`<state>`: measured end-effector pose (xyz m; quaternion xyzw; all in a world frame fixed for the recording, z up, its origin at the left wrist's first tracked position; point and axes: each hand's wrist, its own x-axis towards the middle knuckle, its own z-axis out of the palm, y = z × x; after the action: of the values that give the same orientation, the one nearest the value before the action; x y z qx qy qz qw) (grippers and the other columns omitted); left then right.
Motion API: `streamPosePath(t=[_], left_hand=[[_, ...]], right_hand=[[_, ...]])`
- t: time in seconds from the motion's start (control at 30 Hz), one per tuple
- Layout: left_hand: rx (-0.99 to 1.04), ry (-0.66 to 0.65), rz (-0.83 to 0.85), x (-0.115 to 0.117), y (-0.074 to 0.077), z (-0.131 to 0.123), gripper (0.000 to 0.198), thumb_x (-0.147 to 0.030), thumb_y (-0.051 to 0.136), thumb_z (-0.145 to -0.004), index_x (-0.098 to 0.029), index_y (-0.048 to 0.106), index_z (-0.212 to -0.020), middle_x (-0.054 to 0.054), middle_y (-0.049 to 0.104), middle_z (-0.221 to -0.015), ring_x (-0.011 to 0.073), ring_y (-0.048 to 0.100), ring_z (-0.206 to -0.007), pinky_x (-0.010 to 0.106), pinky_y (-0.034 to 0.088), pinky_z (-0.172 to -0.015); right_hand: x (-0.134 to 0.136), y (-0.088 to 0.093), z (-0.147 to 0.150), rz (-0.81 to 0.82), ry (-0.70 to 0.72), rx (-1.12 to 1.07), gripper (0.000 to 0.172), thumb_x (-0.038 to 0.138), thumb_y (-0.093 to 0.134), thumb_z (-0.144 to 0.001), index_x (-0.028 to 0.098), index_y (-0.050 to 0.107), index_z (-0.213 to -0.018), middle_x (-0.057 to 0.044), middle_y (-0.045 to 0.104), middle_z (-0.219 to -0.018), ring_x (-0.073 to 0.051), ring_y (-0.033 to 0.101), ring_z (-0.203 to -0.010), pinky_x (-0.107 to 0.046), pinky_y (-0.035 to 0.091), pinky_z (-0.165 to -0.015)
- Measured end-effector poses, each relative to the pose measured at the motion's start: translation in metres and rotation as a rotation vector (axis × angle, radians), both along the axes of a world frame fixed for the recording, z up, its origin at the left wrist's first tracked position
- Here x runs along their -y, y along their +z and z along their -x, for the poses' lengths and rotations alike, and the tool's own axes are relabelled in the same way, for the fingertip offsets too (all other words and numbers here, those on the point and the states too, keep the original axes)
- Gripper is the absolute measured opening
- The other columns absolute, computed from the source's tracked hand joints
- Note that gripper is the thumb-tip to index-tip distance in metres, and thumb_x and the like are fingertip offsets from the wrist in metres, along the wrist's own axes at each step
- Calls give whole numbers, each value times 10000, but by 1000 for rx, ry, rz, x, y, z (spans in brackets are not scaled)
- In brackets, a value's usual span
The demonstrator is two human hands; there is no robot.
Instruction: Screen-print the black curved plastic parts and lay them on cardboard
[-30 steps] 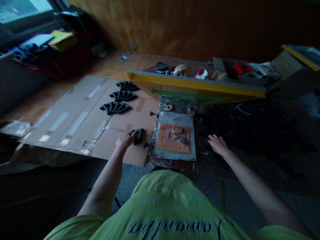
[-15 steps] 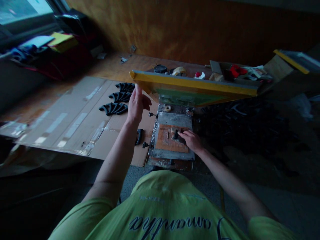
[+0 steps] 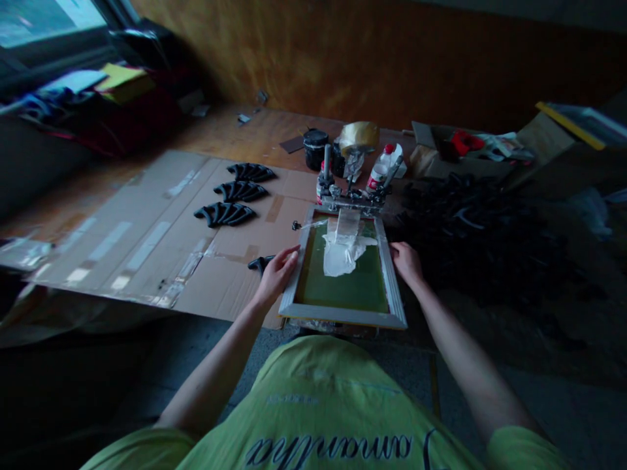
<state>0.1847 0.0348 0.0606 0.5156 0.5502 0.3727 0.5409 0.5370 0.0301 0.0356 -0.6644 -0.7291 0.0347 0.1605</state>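
Grey metal screen-printing frame (image 3: 343, 314) lying flat at the press, light, stiff; left hand (image 3: 277, 277) and right hand (image 3: 406, 264) grasping its side rails, the best hold; thin green mesh (image 3: 343, 294) under glossy white ink smear (image 3: 340, 254) fragile, messy.

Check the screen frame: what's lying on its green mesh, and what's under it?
A white paste smear lies on the green mesh of the screen frame, with a clear plastic strip running up from it. Whatever is under the mesh is hidden by it.
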Motion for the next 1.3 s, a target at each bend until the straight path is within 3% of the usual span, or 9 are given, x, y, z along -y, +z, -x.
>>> streamPosePath(t=[0.07,0.2,0.33,0.6,0.77,0.9,1.0,1.17,1.3], left_hand=[[-50,-13,52,4,-27,1,794,-630,644,-768,-170,545,-1408,7,656,-722,132,568,-590,210,397,-517],[-203,-19,64,-1,-61,0,734,-521,639,-797,-215,500,-1450,-31,618,-669,114,543,-556,202,382,-523],[-221,-38,55,-6,-74,2,672,-513,626,-802,-205,557,-1395,-27,618,-658,117,541,-555,205,383,-524],[-198,-20,80,-7,-83,3,649,-545,635,-792,-190,602,-1334,4,665,-722,137,581,-600,215,405,-533],[-141,-9,100,-7,-80,3,705,-576,662,-757,-179,592,-1334,0,670,-720,131,573,-569,220,407,-523],[-88,2,123,-5,-75,1,743,-593,681,-731,-173,583,-1336,10,681,-734,136,581,-562,223,404,-512],[-72,-16,133,-5,-66,2,759,-587,690,-727,-170,575,-1350,-2,661,-701,123,550,-528,217,376,-486],[58,-26,107,-7,-32,5,786,-582,719,-727,-174,558,-1379,-27,612,-656,101,505,-499,200,328,-459],[208,53,-19,-20,7,-1,597,-665,615,-800,-137,713,-1060,-2,602,-664,94,512,-532,204,368,-478]], right_hand=[[-18,13,5,-82,-62,-72,412,287,493,-937,170,593,-1319,-152,630,-1152,-258,628,-982,-430,517,-887],[-44,25,62,-136,95,-54,518,300,733,-808,170,581,-1286,-150,584,-1244,-292,548,-1143,-437,472,-969],[-28,16,103,38,191,110,96,194,636,-868,174,658,-959,-108,680,-950,-253,588,-941,-361,470,-818],[10,21,79,113,670,147,94,116,609,-838,189,666,-854,-44,694,-848,-197,598,-853,-301,388,-729],[11,8,88,-9,499,134,148,101,584,-855,165,690,-936,-85,714,-931,-223,608,-893,-326,408,-747],[30,-5,91,-25,561,75,175,138,573,-893,176,701,-1005,-87,722,-987,-210,628,-898,-322,443,-769],[15,8,93,-11,455,-25,160,265,666,-883,219,701,-1032,-53,727,-947,-209,646,-902,-316,471,-788],[-51,52,81,-61,158,-164,535,281,735,-831,272,578,-1342,-55,719,-1097,-223,660,-950,-339,507,-822],[-73,58,19,-158,-85,-365,358,401,593,-924,212,650,-1222,-53,718,-916,-204,656,-814,-338,505,-790]])
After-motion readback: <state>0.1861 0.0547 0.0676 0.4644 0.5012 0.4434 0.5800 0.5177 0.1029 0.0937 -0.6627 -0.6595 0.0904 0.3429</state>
